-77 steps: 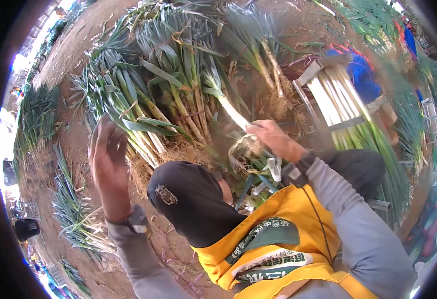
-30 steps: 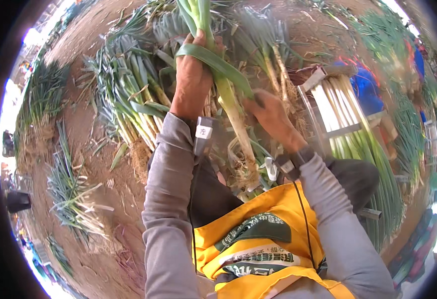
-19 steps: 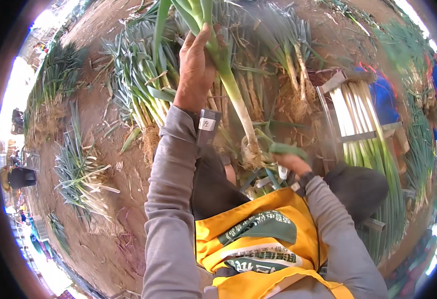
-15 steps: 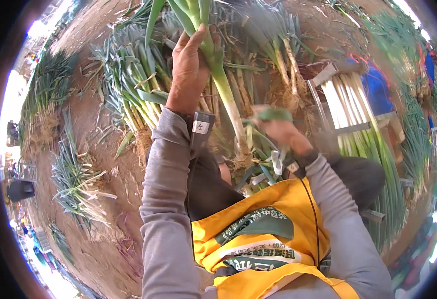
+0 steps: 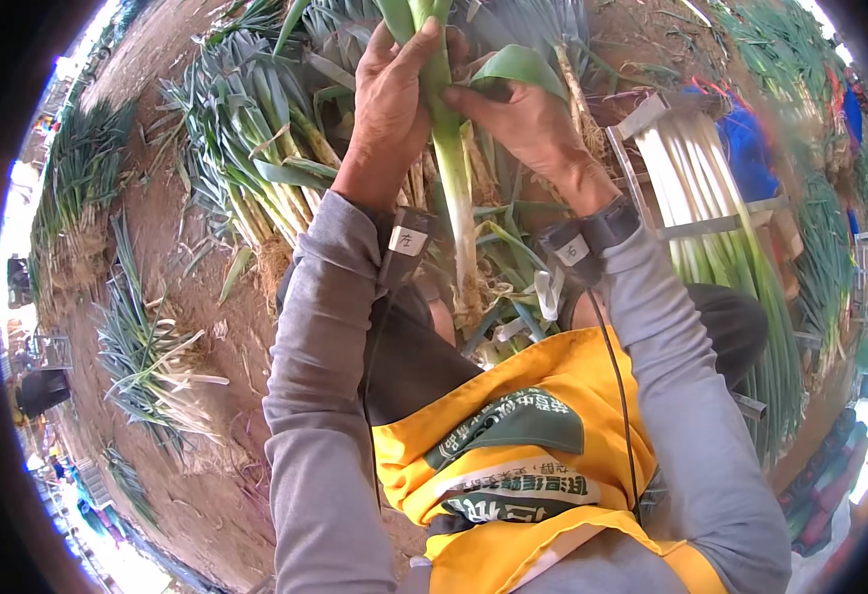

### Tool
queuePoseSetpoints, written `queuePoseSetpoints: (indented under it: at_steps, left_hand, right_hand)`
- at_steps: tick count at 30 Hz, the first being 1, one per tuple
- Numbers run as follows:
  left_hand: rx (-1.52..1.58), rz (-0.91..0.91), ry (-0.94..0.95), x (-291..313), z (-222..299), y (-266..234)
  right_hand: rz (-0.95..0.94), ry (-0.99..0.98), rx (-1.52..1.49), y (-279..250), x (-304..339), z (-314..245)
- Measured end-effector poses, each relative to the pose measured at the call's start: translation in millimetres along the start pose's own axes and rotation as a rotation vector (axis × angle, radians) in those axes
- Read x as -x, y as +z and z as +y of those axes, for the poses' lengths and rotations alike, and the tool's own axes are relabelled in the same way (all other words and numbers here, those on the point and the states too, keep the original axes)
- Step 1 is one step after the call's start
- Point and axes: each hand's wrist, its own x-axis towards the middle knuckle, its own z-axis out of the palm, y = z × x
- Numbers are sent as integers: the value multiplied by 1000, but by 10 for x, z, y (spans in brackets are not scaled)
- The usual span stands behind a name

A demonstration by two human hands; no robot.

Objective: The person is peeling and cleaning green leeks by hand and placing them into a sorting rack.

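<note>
In front of me a leek (image 5: 451,158) hangs upright, green leaves at the top, a pale stalk below and brown roots at its lower end. My left hand (image 5: 392,99) is closed around its green upper part. Beside it my right hand (image 5: 533,129) pinches a broad green leek leaf (image 5: 523,67), with the thumb against the leek's stalk. Whether that leaf is still joined to the stalk I cannot tell. Cut leaves and scraps (image 5: 513,267) lie beneath the leek, between my knees.
At right, a metal rack (image 5: 642,188) holds a bundle of stripped leeks (image 5: 696,183). Piles of untrimmed leeks (image 5: 255,148) lie ahead and left, with a smaller heap (image 5: 152,356) on the dirt floor (image 5: 226,337). Blue material (image 5: 748,158) shows behind the rack.
My right hand has risen from near the roots to the leek's upper stalk, beside my left hand. The left hand has shifted slightly right and up, still holding the leek.
</note>
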Motion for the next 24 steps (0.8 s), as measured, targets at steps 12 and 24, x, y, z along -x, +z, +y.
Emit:
queuePoseSetpoints:
  at_steps: [12, 24]
  left_hand:
    - [80, 195, 236, -59, 320, -229]
    - [49, 317, 289, -142, 280, -472]
  right_hand:
    - [-358, 406, 56, 325, 1276, 1051]
    - [-885, 576, 678, 162, 1677, 1582]
